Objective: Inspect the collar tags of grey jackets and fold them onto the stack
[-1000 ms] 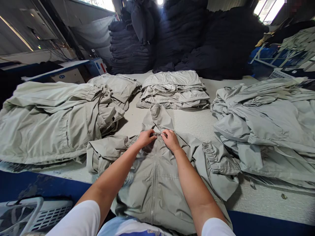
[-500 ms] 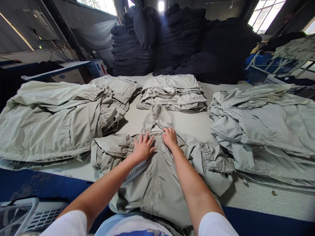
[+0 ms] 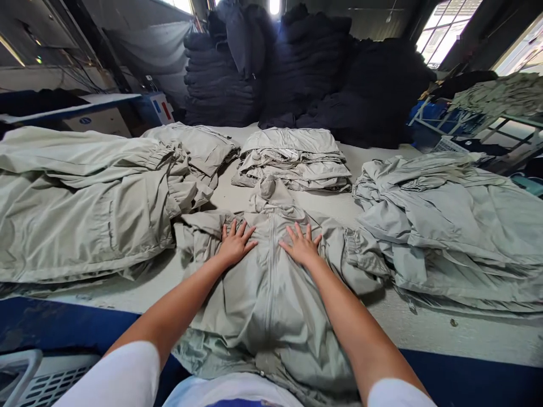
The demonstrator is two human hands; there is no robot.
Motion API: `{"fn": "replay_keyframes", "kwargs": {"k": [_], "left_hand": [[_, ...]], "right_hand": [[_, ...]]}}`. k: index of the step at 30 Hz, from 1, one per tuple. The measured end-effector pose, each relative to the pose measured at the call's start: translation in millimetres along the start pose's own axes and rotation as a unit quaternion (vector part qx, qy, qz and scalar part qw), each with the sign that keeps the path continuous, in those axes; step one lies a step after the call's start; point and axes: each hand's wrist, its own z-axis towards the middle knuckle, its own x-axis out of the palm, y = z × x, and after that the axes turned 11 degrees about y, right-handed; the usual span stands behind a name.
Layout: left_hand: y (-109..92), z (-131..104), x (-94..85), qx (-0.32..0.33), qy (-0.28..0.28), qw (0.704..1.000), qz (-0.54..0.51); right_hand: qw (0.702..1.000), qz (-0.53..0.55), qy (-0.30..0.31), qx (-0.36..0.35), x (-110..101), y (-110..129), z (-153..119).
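A light grey-green hooded jacket [image 3: 263,299] lies front up on the pale table, its zipper running down the middle and closed up to the collar. Its hood points away from me, and the lower hem hangs over the table edge against my body. On the chest, left of the zipper, my left hand [image 3: 236,244] rests flat with fingers spread. My right hand [image 3: 302,244] lies likewise on the other side of the zipper, fingers apart. Neither hand grips anything. Both gathered sleeves are bunched out to the sides.
Piles of similar jackets lie at left [image 3: 85,198] and right [image 3: 458,226], with a folded stack [image 3: 292,161] behind the hood. Tall heaps of dark garments [image 3: 305,79] rise at the back. A white plastic basket [image 3: 55,384] stands below the table's edge at lower left.
Both hands have drawn back from near the collar and moved apart onto the chest. My right hand has opened from its hold at the collar. The collar now lies closed and straighter.
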Motion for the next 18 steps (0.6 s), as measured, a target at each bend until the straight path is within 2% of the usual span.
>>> {"fn": "replay_keyframes", "kwargs": {"k": [2, 4, 6, 8, 10, 13, 15, 18], "left_hand": [[-3.2, 25.8, -18.4, -0.008, 0.025, 1.0, -0.01], [-9.7, 33.2, -29.4, -0.023, 0.045, 0.999, -0.012], [-16.8, 20.2, -25.8, -0.014, 0.039, 0.999, -0.006], [-21.9, -7.0, -9.0, 0.037, 0.027, 0.999, -0.003], [-24.7, -36.9, 11.5, 0.082, 0.03, 0.996, -0.008], [-26.1, -65.3, 29.0, 0.081, 0.044, 0.996, -0.016], [-25.5, -69.5, 29.4, 0.073, 0.055, 0.996, -0.021], [-21.6, -68.4, 22.6, 0.087, 0.077, 0.993, -0.033]], "right_hand": [[1.0, -0.005, 0.011, 0.004, -22.3, 8.1, 22.0], [1.0, -0.012, 0.028, -0.008, -37.3, 12.9, 26.9], [0.999, -0.018, 0.029, -0.023, -44.1, 10.4, 14.4], [0.999, -0.031, 0.0, -0.021, -46.8, -0.7, -9.8], [0.996, -0.051, -0.062, 0.028, -51.0, -17.8, -37.3], [0.975, -0.059, -0.126, 0.175, -62.7, -43.4, -70.0], [0.958, -0.042, -0.122, 0.257, -69.9, -55.5, -82.4], [0.946, -0.013, -0.109, 0.306, -74.7, -66.9, -91.1]]}}
